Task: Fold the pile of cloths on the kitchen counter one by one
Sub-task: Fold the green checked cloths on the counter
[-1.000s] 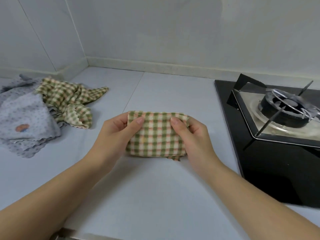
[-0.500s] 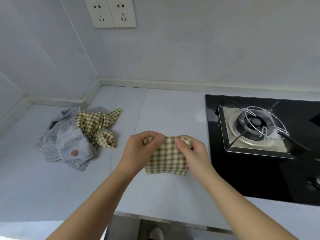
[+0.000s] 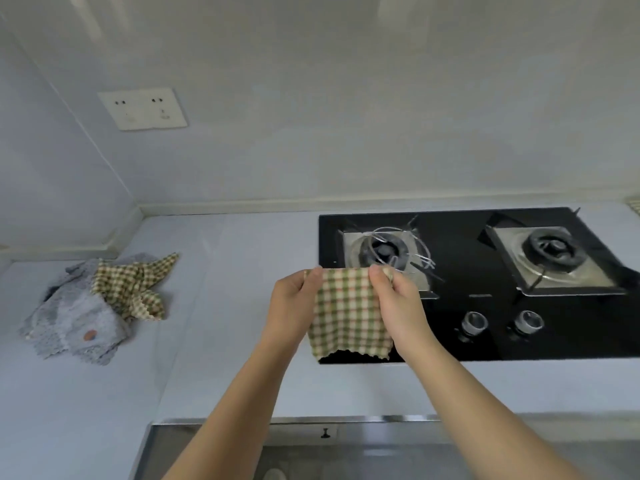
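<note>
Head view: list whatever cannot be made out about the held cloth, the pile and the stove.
All in the head view.
Held checked cloth: layer count; only its front shows, left hand and right hand cover the top corners.
Pile: number of cloths; grey ones overlap under a checked one.
Stove: right end cut by the frame edge; left front part behind the cloth.
Knobs: markings too small.

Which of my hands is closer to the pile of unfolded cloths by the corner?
Left. The left hand pinches the checked cloth at its upper corner on the side toward the pile. The right hand pinches the other upper corner, farther off, on the stove side.
</note>
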A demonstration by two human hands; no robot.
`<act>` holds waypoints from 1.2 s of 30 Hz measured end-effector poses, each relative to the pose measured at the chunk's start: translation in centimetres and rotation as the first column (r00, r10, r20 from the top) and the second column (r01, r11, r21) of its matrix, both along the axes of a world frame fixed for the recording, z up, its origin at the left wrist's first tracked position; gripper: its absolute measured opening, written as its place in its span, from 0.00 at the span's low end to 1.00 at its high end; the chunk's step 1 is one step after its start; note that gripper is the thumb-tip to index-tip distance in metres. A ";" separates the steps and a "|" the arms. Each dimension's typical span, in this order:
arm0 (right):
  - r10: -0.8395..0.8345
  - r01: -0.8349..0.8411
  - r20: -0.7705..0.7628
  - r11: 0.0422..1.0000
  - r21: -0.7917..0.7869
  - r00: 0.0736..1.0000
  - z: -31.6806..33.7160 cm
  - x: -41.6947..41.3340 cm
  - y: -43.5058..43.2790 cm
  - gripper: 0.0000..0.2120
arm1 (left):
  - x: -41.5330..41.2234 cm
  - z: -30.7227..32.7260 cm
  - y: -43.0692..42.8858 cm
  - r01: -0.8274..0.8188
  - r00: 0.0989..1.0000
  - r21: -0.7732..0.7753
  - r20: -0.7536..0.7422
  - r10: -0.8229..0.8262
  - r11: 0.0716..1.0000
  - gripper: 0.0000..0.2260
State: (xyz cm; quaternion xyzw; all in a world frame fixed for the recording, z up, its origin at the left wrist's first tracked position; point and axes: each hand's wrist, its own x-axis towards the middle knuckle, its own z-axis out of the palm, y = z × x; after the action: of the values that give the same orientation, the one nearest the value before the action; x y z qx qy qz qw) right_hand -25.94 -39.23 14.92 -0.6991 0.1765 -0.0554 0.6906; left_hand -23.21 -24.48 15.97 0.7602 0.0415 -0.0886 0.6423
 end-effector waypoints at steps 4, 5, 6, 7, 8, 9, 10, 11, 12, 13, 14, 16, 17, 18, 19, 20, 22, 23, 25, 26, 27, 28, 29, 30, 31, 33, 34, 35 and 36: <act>0.029 -0.033 -0.101 0.999 -0.036 0.994 0.1 -3.6 -6.9 0.16 | -2.7 -0.4 -6.7 0.010 0.999 0.018 -0.047 -0.009 1.000 0.27; 0.008 -0.015 -0.104 0.997 -0.072 0.995 0.0 -4.5 -9.0 0.16 | -3.3 -0.5 -8.8 0.034 0.997 0.017 -0.074 -0.033 0.999 0.26; -0.016 0.005 -0.110 0.995 -0.099 0.994 -0.1 -4.9 -10.3 0.16 | -3.7 -0.5 -10.0 0.064 0.993 0.016 -0.104 -0.062 0.998 0.23; -0.054 0.040 -0.124 0.993 -0.109 0.991 -0.1 -5.4 -12.4 0.17 | -4.3 -0.5 -12.0 0.103 0.985 0.010 -0.139 -0.101 0.995 0.18; -0.088 0.073 -0.143 0.992 -0.107 0.986 0.0 -5.9 -14.2 0.18 | -4.7 -0.5 -13.7 0.134 0.974 -0.010 -0.181 -0.134 0.991 0.12; -0.110 0.096 -0.175 0.991 -0.091 0.978 0.0 -6.1 -15.6 0.18 | -5.1 -0.4 -14.9 0.165 0.963 -0.021 -0.211 -0.166 0.986 0.08; -0.124 0.114 -0.215 0.992 -0.060 0.969 0.1 -6.5 -17.5 0.18 | -5.2 -0.4 -16.6 0.193 0.956 -0.021 -0.222 -0.192 0.981 0.06; -0.107 0.108 -0.263 0.994 -0.010 0.959 0.1 -6.7 -19.2 0.17 | -5.1 -0.6 -18.0 0.199 0.955 -0.016 -0.219 -0.198 0.980 0.06; -0.074 0.096 -0.308 0.994 0.055 0.948 0.2 -7.0 -20.7 0.15 | -5.0 -0.7 -19.3 0.196 0.960 0.002 -0.203 -0.192 0.981 0.05; -0.038 0.085 -0.340 0.989 0.124 0.940 0.3 -7.3 -22.4 0.14 | -4.7 -0.9 -21.0 0.192 0.967 0.024 -0.177 -0.185 0.981 0.06; -0.006 0.069 -0.353 0.983 0.167 0.936 0.2 -7.6 -23.5 0.12 | -4.6 -1.0 -22.3 0.180 0.973 0.039 -0.151 -0.173 0.983 0.07; -0.025 0.089 -0.334 0.980 0.176 0.942 -0.2 -8.1 -26.5 0.11 | -4.2 -1.5 -26.0 0.179 0.978 0.060 -0.120 -0.171 0.982 0.12; -0.066 0.124 -0.320 0.978 0.167 0.945 -0.3 -8.2 -27.6 0.10 | -4.1 -1.8 -27.5 0.184 0.978 0.074 -0.117 -0.174 0.980 0.14; -0.116 0.171 -0.304 0.972 0.159 0.945 -0.4 -8.2 -29.2 0.09 | -3.9 -2.1 -29.6 0.203 0.973 0.080 -0.129 -0.192 0.976 0.15; -0.165 0.215 -0.295 0.965 0.147 0.941 -0.4 -8.1 -30.5 0.09 | -3.8 -2.5 -31.3 0.225 0.967 0.086 -0.143 -0.211 0.971 0.15; -0.209 0.254 -0.288 0.958 0.132 0.935 -0.6 -8.0 -32.4 0.08 | -3.6 -3.0 -33.4 0.254 0.960 0.101 -0.149 -0.238 0.962 0.14; -0.262 0.292 -0.279 0.954 0.071 0.924 -1.1 -7.6 -35.7 0.10 | -3.3 -3.7 -37.0 0.295 0.954 0.162 -0.113 -0.280 0.942 0.14; -0.286 0.303 -0.269 0.953 0.020 0.920 -1.5 -7.2 -37.7 0.11 | -3.0 -4.2 -39.1 0.306 0.952 0.193 -0.080 -0.296 0.932 0.15; -0.337 0.320 -0.222 0.941 -0.112 0.915 -2.2 -6.7 -40.8 0.13 | -2.6 -4.5 -42.7 0.298 0.953 0.237 -0.014 -0.303 0.925 0.15; -0.368 0.339 -0.200 0.927 -0.162 0.908 -2.4 -6.4 -42.7 0.13 | -2.5 -4.7 -45.0 0.292 0.952 0.251 0.012 -0.305 0.923 0.15; -0.389 0.355 -0.191 0.915 -0.191 0.901 -2.4 -6.1 -44.2 0.12 | -2.3 -4.7 -46.8 0.288 0.952 0.262 0.029 -0.306 0.921 0.15; -0.402 0.368 -0.197 0.911 -0.188 0.894 -2.3 -5.9 -45.7 0.12 | -2.2 -4.6 -48.5 0.283 0.953 0.259 0.035 -0.302 0.923 0.15; -0.412 0.388 -0.219 0.910 -0.146 0.884 -2.2 -5.7 -47.7 0.12 | -1.9 -4.6 -50.8 0.286 0.953 0.250 0.032 -0.303 0.925 0.15; -0.406 0.400 -0.259 0.913 -0.079 0.877 -2.1 -5.5 -49.8 0.12 | -1.6 -4.6 -53.0 0.286 0.953 0.243 0.032 -0.303 0.927 0.15; -0.387 0.404 -0.298 0.915 -0.002 0.873 -1.9 -5.4 -51.3 0.12 | -1.2 -4.7 -54.7 0.287 0.952 0.242 0.031 -0.303 0.927 0.15; -0.382 0.418 -0.337 0.908 0.040 0.861 -1.9 -5.3 -54.6 0.13 | -0.3 -4.7 -58.3 0.301 0.949 0.221 0.029 -0.314 0.928 0.15; -0.417 0.446 -0.329 0.895 0.017 0.847 -2.2 -5.1 -56.5 0.14 | 0.0 -4.7 -60.5 0.318 0.944 0.208 0.022 -0.330 0.925 0.16; -0.463 0.478 -0.307 0.878 -0.029 0.832 -2.4 -4.9 -57.8 0.14 | 0.4 -4.8 -62.1 0.331 0.940 0.197 0.014 -0.340 0.923 0.16; -0.504 0.502 -0.280 0.861 -0.084 0.817 -2.8 -4.7 -59.3 0.15 | 0.5 -4.8 -63.9 0.343 0.937 0.185 0.004 -0.350 0.921 0.16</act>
State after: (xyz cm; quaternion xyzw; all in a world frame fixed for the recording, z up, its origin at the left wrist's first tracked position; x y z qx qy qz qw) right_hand -30.68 -98.54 12.14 -0.6304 0.4543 -0.1324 0.6154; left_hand -22.75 -88.36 11.21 0.8124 -0.0976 -0.1824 0.5452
